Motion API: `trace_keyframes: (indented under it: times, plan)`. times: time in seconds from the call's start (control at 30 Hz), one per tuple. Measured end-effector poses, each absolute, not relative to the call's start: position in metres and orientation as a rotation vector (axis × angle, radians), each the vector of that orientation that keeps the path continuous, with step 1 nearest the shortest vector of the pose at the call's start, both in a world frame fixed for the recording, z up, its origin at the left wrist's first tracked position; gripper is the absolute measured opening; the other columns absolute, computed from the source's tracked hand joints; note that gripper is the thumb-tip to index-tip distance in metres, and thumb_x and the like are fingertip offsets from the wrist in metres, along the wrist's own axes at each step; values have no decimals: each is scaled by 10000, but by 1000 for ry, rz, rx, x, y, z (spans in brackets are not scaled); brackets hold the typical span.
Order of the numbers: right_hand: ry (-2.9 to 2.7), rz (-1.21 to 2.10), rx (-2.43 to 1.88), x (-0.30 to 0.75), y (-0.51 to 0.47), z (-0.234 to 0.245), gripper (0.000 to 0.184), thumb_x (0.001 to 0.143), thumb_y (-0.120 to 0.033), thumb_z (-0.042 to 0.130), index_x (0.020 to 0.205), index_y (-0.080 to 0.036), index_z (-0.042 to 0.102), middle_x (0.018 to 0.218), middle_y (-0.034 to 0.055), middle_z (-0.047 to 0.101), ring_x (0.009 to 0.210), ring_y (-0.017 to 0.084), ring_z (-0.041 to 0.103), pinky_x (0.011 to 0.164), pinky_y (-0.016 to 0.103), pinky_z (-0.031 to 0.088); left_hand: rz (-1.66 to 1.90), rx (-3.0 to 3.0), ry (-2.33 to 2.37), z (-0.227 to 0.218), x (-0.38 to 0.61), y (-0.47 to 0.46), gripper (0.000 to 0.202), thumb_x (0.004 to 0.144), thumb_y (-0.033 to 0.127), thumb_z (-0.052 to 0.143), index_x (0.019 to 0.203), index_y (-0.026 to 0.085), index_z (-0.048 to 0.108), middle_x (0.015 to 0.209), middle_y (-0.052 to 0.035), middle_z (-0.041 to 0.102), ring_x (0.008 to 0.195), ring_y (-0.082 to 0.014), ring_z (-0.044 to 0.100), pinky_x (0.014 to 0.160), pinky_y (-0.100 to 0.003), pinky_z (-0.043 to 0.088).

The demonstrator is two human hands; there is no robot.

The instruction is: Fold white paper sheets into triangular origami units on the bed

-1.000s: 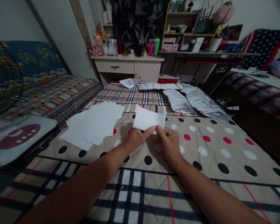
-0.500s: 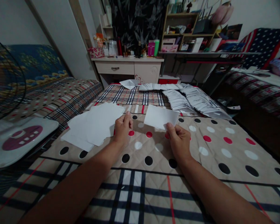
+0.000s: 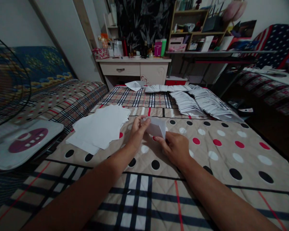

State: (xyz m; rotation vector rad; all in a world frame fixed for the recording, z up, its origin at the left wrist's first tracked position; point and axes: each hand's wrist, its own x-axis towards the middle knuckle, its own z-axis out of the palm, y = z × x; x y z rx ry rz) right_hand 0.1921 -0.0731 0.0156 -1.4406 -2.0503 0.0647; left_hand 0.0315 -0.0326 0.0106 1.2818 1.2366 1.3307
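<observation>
Both of my hands hold one small folded white paper (image 3: 157,127) just above the spotted bedspread (image 3: 207,150). My left hand (image 3: 137,131) pinches its left end with the fingertips. My right hand (image 3: 174,146) grips its lower right side from below. A loose pile of white sheets (image 3: 100,126) lies on the bed just left of my left hand. Long overlapping rows of folded white papers (image 3: 199,102) lie farther back on the right.
A fan's cage (image 3: 7,80) and its white base (image 3: 21,142) stand at the left edge of the bed. A cream dresser (image 3: 135,69) with bottles, a shelf unit (image 3: 195,29) and a dark table (image 3: 219,56) stand beyond the bed. Another bed (image 3: 274,89) is at right.
My left hand let go of the paper and moved left, then came back and took its left end. The paper, held flat before, is now bent or folded between both hands.
</observation>
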Motion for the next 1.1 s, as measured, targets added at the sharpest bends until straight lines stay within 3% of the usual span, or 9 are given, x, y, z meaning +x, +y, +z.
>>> trace_keyframes:
  times: [0.1,0.23,0.33,0.53,0.73,0.93,1.1]
  plan:
    - [-2050,134,-1360,194,-75,15,576,955,-584,321,829,-182,713,660,63,660,575,166,550,544,282,235,1362,1125,1148,11,32,-33,344,820,468,587,1066,240,511,913,-16,601,778,-143,583,650,-226,465]
    - [-1883,351,-1307,197,-73,11,626,970,-573,255,632,-174,598,547,37,576,506,139,496,522,275,253,1361,1169,1105,10,30,-36,312,813,411,582,1063,230,534,964,-23,608,839,-151,588,699,-231,469]
    - [-1712,541,-1313,198,-69,5,593,955,-581,317,553,-184,500,501,17,513,482,127,457,496,267,262,1326,1262,1091,7,29,-36,337,822,386,539,1116,222,534,1072,-45,627,944,-183,607,782,-269,492]
    - [-1291,723,-1316,199,-59,3,507,852,-615,524,571,-196,468,491,-29,426,463,107,371,433,254,252,1323,1294,931,7,29,-36,430,804,289,513,1225,205,492,1321,-84,576,1199,-228,551,1019,-364,429]
    - [-995,744,-1205,205,-52,1,524,792,-673,571,605,-190,495,534,-41,457,483,96,373,438,243,285,1402,1186,840,5,31,-34,449,719,247,594,1164,203,565,1232,-77,616,1138,-253,572,957,-366,451]
    - [-765,828,-1084,208,-46,-5,510,760,-649,642,599,-196,470,514,-58,452,459,87,376,427,232,293,1413,1174,939,4,34,-30,520,592,104,684,1094,219,611,1107,-45,693,1035,-223,628,895,-338,488]
    - [-745,962,-989,209,-44,-7,439,741,-577,711,642,-178,558,549,-43,535,478,92,436,441,227,337,1250,1220,1057,3,33,-29,256,580,151,725,831,186,693,864,-34,734,821,-211,654,734,-304,498]
